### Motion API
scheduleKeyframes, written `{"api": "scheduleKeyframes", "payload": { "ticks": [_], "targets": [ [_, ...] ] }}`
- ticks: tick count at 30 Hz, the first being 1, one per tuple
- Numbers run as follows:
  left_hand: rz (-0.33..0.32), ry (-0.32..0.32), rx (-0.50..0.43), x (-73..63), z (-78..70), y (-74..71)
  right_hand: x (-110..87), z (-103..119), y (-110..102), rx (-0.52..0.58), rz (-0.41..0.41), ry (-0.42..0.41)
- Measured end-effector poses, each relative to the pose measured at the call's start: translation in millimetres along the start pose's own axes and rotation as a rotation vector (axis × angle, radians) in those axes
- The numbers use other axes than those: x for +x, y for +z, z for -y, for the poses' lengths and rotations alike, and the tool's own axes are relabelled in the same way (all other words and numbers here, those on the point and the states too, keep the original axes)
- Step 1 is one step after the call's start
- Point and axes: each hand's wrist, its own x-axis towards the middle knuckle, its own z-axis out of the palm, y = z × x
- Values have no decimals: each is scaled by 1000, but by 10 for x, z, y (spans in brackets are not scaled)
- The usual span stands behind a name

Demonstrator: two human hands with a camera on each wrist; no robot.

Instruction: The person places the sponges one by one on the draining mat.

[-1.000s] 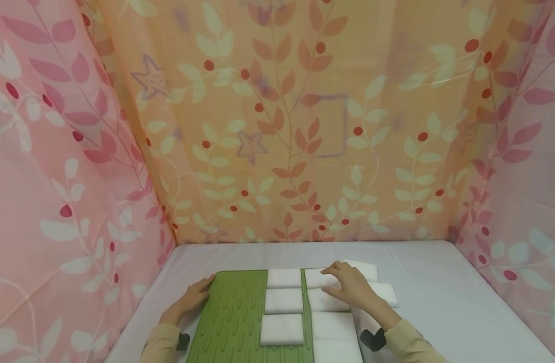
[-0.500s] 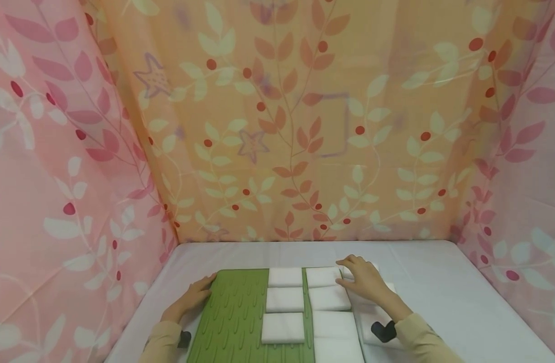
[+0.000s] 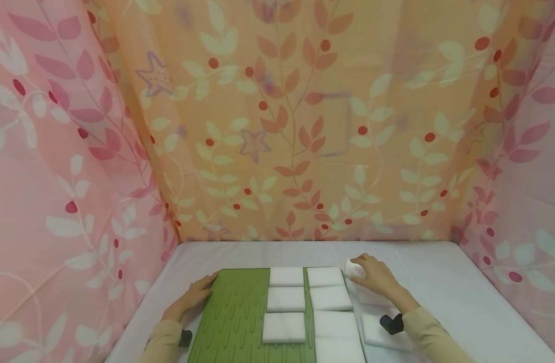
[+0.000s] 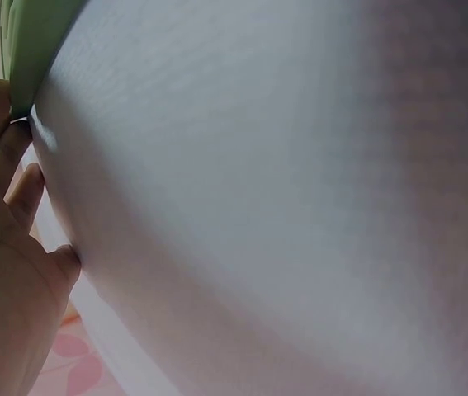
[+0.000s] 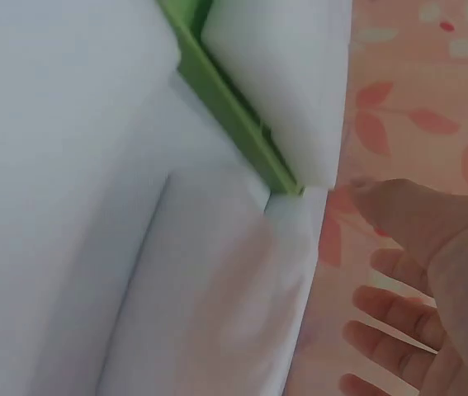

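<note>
A green ridged mat point(image 3: 229, 312) lies on the table with several white sponge blocks in two columns on its right half. One such sponge point(image 3: 284, 327) sits a little apart at the front of the left column. My left hand point(image 3: 195, 296) rests at the mat's far left corner, its fingertips along the edge; the left wrist view shows its fingers point(image 4: 26, 194) there. My right hand point(image 3: 379, 277) is just past the mat's far right corner, over a white sponge point(image 3: 353, 268) that it partly hides. In the right wrist view its fingers point(image 5: 394, 318) are spread, with the sponge point(image 5: 209, 264) beside them.
More white sponges, including one point(image 3: 382, 331) at the front, lie on the white table point(image 3: 468, 297) right of the mat, partly under my right forearm. A patterned orange curtain point(image 3: 277, 212) rises behind the table, with pink curtains point(image 3: 77, 282) at both sides.
My right hand has moved right, from above the mat's far right sponges to the sponge beyond the corner. My left hand stays at the mat's edge.
</note>
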Motion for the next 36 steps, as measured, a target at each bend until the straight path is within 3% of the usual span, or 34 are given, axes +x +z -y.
{"api": "scheduleKeyframes", "payload": {
  "ticks": [7, 23, 29, 36],
  "targets": [
    [-5, -19, -3, 9, -1, 15, 33, -199, -1, -9, 29, 22],
    [-6, -19, -2, 14, 5, -2, 45, -416, 65, 12, 109, 41],
    [-14, -17, 5, 16, 18, 10, 24, -450, 75, 49, 130, 68],
    [-22, 7, 11, 12, 41, 23, 16, -442, 49, 52, 131, 42]
  ]
}}
